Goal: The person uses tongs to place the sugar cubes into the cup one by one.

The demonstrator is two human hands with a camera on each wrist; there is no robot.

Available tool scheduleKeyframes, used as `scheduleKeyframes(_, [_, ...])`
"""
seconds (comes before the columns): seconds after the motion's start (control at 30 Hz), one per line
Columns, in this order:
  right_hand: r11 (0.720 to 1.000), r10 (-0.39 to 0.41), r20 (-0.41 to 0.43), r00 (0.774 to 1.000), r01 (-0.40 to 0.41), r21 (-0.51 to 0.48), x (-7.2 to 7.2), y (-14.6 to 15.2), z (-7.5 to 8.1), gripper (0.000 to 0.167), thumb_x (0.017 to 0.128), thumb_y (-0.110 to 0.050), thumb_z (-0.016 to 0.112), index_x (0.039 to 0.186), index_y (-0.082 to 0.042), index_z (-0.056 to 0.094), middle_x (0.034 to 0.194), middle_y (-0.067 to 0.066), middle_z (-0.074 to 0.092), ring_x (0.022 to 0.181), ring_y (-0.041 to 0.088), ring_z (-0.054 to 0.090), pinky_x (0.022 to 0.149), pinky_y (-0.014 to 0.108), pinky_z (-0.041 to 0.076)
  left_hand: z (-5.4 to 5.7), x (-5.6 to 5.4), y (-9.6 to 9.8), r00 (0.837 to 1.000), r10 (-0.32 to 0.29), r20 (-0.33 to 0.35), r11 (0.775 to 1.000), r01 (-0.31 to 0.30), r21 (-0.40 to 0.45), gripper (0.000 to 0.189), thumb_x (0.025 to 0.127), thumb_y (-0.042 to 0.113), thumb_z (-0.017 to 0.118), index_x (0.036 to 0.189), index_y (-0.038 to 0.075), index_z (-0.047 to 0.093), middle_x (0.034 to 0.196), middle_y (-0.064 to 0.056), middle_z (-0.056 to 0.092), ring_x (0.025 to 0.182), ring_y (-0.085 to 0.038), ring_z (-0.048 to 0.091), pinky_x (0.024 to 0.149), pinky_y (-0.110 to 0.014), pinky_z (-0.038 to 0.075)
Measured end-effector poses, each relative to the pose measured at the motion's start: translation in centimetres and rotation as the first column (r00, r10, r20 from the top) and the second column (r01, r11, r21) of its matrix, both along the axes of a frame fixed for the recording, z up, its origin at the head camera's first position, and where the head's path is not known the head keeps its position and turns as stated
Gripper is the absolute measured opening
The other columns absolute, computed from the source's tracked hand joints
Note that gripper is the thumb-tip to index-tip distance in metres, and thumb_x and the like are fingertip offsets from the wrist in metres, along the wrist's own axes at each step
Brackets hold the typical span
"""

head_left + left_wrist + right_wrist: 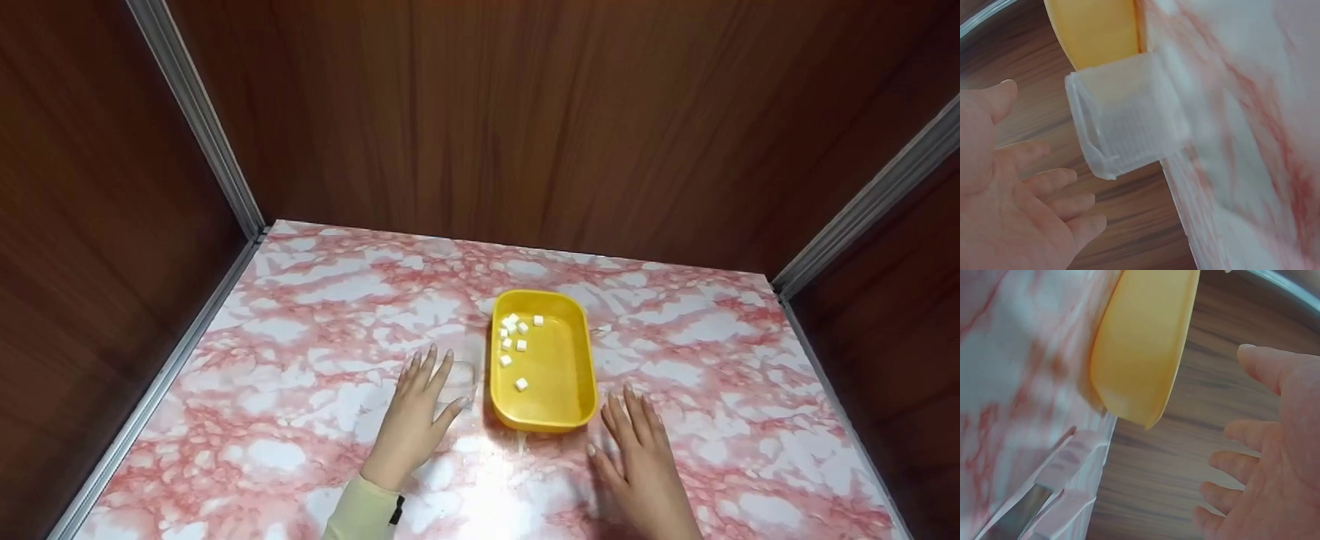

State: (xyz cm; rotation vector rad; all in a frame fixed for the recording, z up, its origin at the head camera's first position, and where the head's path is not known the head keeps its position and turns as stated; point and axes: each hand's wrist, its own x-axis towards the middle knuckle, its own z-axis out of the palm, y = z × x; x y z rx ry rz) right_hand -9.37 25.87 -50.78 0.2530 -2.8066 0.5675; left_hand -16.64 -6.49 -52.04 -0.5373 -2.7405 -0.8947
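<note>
A yellow rectangular tray [559,375] stands on the table with several small white cubes [521,346] inside, mostly toward its left side. Just left of it is a clear plastic container [1129,121], which the left hand [416,420] partly overlaps in the head view. That hand is held palm down with its fingers straight and spread; in the left wrist view a gap separates it from the container. My right hand [637,465] is beside the tray's near right corner, fingers extended, holding nothing.
The table [300,420] has a red and white marbled top. Dark wood panels [480,127] rise at the back and both sides, with metal rails along the corners. A two-armed tool with pale pinkish tips and metal [1022,514] lies near the tray in the right wrist view.
</note>
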Motion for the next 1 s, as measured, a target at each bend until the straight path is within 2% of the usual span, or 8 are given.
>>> scheduleKeyframes(0.13, [1.000,-0.013,0.010,1.000,0.013,-0.003,0.2,0.8,-0.3,0.070,0.093,-0.036,0.062,0.150,-0.009,0.032,0.157,0.014,0.016,0.142,0.039,0.011,0.115,0.045,0.002,-0.1,-0.5,-0.3,1.000,-0.005,0.018,1.000,0.005,0.008,0.070,0.096,0.045,0.054,0.153,0.018,0.025,0.157,-0.013,0.017,0.143,-0.032,0.008,0.113,-0.052,0.011])
scheduleKeyframes(0.3, [0.999,-0.045,0.038,0.998,0.046,-0.027,0.6,1.9,-0.6,0.076,0.093,-0.036,0.063,0.154,-0.015,0.023,0.157,0.014,0.016,0.141,0.040,0.011,0.112,0.054,0.010,-0.1,-1.5,-0.8,1.000,-0.013,0.027,1.000,0.013,0.028,0.070,0.095,0.044,0.056,0.153,0.018,0.025,0.157,-0.011,0.017,0.143,-0.032,0.010,0.114,-0.051,0.011])
scheduleKeyframes(0.5, [0.992,-0.111,0.092,0.990,0.115,-0.043,1.1,3.1,-0.9,0.078,0.092,-0.038,0.064,0.154,-0.026,0.019,0.155,0.019,0.019,0.138,0.048,0.015,0.107,0.063,0.015,-0.2,-2.3,-1.2,0.999,-0.003,0.045,1.000,0.002,0.028,0.071,0.095,0.048,0.055,0.153,0.019,0.025,0.157,-0.011,0.019,0.142,-0.036,0.014,0.113,-0.051,0.012])
scheduleKeyframes(0.6, [0.989,-0.132,0.132,0.982,0.139,-0.041,1.3,3.7,-1.1,0.076,0.092,-0.041,0.063,0.154,-0.021,0.023,0.155,0.021,0.018,0.138,0.048,0.013,0.106,0.065,0.016,-0.3,-2.6,-1.4,0.998,-0.004,0.060,1.000,0.002,0.031,0.071,0.095,0.049,0.053,0.153,0.019,0.025,0.156,-0.012,0.019,0.142,-0.036,0.014,0.113,-0.051,0.012])
scheduleKeyframes(0.77, [0.988,-0.132,0.172,0.976,0.144,-0.056,1.8,4.9,-1.5,0.076,0.094,-0.042,0.060,0.151,-0.005,0.026,0.155,0.024,0.014,0.137,0.050,0.011,0.107,0.065,0.012,-0.3,-3.1,-1.5,0.995,-0.020,0.099,0.999,0.016,0.047,0.074,0.094,0.052,0.053,0.153,0.021,0.023,0.157,-0.011,0.018,0.143,-0.034,0.012,0.113,-0.051,0.012])
scheduleKeyframes(1.0, [0.985,-0.136,0.265,0.955,0.159,-0.065,2.1,5.9,-2.1,0.083,0.094,-0.042,0.060,0.153,-0.006,0.015,0.156,0.024,0.007,0.136,0.054,0.008,0.101,0.071,0.016,-0.7,-4.0,-2.0,0.988,-0.026,0.151,0.996,0.013,0.090,0.082,0.088,0.055,0.061,0.154,0.024,0.022,0.158,-0.004,0.015,0.143,-0.031,0.012,0.112,-0.053,0.015])
